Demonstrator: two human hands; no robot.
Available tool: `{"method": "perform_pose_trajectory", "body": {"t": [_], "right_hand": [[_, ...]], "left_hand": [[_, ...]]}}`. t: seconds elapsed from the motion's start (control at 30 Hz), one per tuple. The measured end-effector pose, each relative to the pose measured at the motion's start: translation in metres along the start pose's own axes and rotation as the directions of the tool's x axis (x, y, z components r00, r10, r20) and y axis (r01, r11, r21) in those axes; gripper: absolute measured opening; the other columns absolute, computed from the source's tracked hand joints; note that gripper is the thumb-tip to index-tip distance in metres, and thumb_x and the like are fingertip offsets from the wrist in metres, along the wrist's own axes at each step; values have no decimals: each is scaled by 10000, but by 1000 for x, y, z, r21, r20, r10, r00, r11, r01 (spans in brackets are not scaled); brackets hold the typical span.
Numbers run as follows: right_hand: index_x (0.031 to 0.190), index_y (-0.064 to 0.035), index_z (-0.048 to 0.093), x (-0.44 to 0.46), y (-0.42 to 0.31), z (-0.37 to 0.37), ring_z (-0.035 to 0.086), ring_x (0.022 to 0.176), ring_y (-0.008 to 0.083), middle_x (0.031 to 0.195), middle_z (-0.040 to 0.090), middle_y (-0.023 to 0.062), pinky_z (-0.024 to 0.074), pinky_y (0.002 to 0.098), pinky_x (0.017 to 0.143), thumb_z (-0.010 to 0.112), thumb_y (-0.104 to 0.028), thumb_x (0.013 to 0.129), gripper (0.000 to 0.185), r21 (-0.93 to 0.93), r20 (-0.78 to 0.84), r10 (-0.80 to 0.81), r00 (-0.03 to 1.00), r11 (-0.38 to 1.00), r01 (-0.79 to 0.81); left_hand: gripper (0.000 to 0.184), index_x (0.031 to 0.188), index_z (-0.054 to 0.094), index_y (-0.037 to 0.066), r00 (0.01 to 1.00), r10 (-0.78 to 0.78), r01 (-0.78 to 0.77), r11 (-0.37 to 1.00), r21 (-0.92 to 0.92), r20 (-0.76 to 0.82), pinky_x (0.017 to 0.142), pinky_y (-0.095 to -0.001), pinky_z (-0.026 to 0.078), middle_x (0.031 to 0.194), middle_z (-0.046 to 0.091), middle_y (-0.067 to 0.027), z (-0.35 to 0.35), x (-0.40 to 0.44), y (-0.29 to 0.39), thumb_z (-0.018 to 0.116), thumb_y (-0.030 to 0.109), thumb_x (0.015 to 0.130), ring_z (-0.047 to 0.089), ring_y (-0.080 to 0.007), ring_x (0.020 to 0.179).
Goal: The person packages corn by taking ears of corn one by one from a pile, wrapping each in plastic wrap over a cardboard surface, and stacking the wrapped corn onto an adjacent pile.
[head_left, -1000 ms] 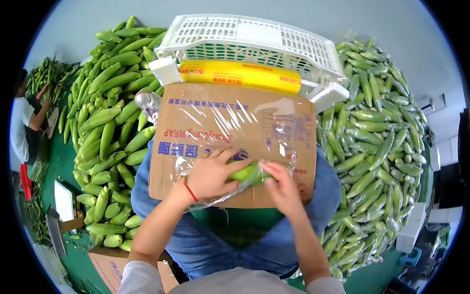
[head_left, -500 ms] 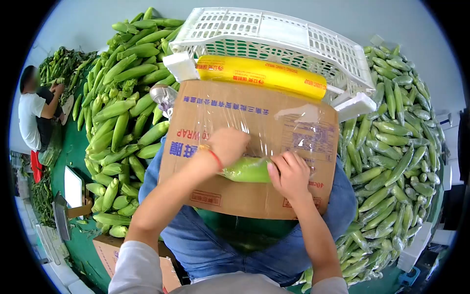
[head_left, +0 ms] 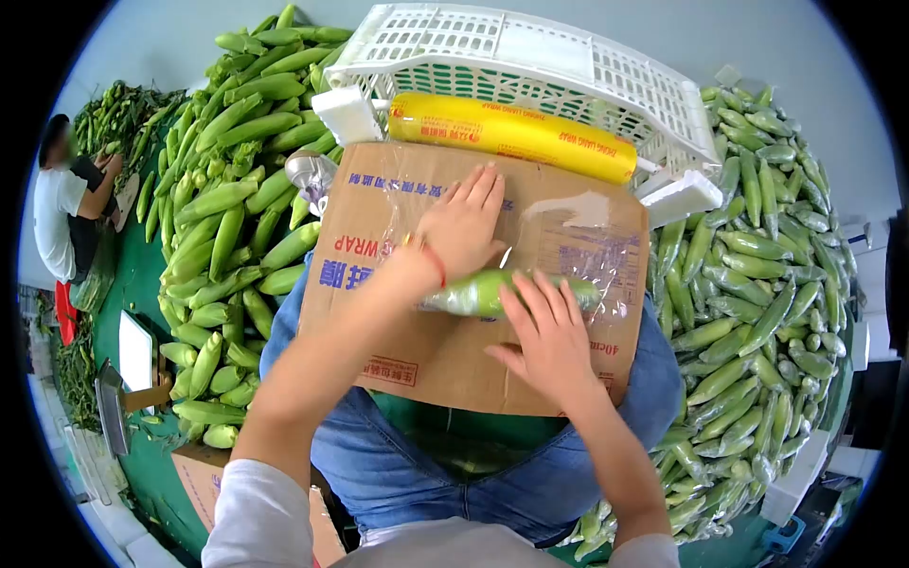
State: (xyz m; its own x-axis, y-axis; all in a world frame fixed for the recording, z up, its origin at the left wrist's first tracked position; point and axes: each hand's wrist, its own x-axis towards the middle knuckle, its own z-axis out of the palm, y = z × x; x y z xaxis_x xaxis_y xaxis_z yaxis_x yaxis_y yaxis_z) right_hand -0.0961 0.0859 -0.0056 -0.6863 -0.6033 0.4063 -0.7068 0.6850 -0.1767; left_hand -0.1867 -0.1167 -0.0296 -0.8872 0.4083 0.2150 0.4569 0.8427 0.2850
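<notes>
A green ear of corn (head_left: 478, 293) in clear film lies across a cardboard box (head_left: 454, 355) on the person's lap. My left hand (head_left: 466, 220) lies spread on the film-covered cardboard just above the ear, fingers pointing away. My right hand (head_left: 549, 341) is open, its fingertips resting on the right half of the ear. Beyond the box's far edge sits a yellow roll of wrap (head_left: 511, 135), with clear film reaching from it over the cardboard.
A white plastic crate (head_left: 530, 57) stands behind the roll. Unwrapped corn (head_left: 222, 199) is heaped at left, film-wrapped corn (head_left: 748, 312) at right. Another person (head_left: 71, 208) sits at far left. A shoe (head_left: 311, 175) shows beside the box.
My left hand has gone from gripping the ear to lying flat above it. My right hand has opened out over the ear, which now lies wrapped in film. The camera view has shifted.
</notes>
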Motion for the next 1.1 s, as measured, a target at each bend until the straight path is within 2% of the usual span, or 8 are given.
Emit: {"method": "perform_pose_trajectory", "body": {"t": [0.17,0.47,0.6,0.7,0.77,0.87,0.97,1.1], "right_hand": [[1171,-76,536,39,38,25,625,923,267,999,605,87,516,410,793,773,-379,692,614,27,284,1,959,1000,-10],[1244,-120,527,-71,-66,-45,671,948,355,1039,672,197,553,452,754,674,-549,771,655,404,811,-154,564,845,-349],[1290,-41,455,-118,-77,-42,672,809,267,988,642,174,557,392,683,645,-493,855,656,573,810,240,535,-137,-808],[1407,-41,328,-100,-71,-37,613,612,220,827,581,158,524,331,513,506,-604,893,783,122,886,-165,433,-818,-562],[1426,-42,298,-86,-88,-30,581,542,224,764,552,155,490,330,434,494,-698,850,895,-232,663,-460,591,-877,-422],[1465,-99,263,-88,-121,-4,508,467,201,728,515,138,415,307,363,380,-753,865,895,-410,337,-480,810,-849,-333],[1481,-117,247,-78,-103,-27,556,524,220,781,561,146,452,315,412,566,-558,890,803,-54,677,-406,614,-859,-509],[1432,-85,325,-98,-72,-36,678,816,316,1009,658,174,556,392,664,735,-312,803,784,432,567,244,787,725,-536]], "left_hand": [[766,1339,386,-137,870,-14,-12,999,50,493,1102,-376,361,1458,314,-323,-1,42,-14,746,204,755,385,-400,1338],[643,1329,509,33,955,-47,99,981,-167,292,1038,-396,429,1438,439,-162,-19,23,-13,740,266,776,476,-315,1287],[399,1192,632,67,975,-76,-48,841,-538,-207,1045,-461,412,1338,537,-187,-51,-79,51,692,206,822,505,-365,1257],[432,1251,614,116,981,79,-164,828,-536,-179,1095,-500,361,1454,430,-176,-38,-128,89,662,162,824,330,-370,1403],[467,1303,568,158,820,-566,-103,0,-995,-85,1025,-497,441,1298,548,-181,-15,-133,105,610,105,841,519,-333,1238],[356,1217,562,134,956,-293,-234,-784,-575,11,856,-453,535,976,600,-131,-15,-136,98,551,66,868,619,-252,906],[198,1082,535,113,829,-450,-91,-694,-714,332,698,-423,537,752,489,-63,-19,-136,82,520,65,890,547,-202,678],[124,1044,532,98,455,-822,67,-350,-934,341,659,-349,522,778,539,-65,-5,-158,75,526,202,977,614,-197,716]]}}
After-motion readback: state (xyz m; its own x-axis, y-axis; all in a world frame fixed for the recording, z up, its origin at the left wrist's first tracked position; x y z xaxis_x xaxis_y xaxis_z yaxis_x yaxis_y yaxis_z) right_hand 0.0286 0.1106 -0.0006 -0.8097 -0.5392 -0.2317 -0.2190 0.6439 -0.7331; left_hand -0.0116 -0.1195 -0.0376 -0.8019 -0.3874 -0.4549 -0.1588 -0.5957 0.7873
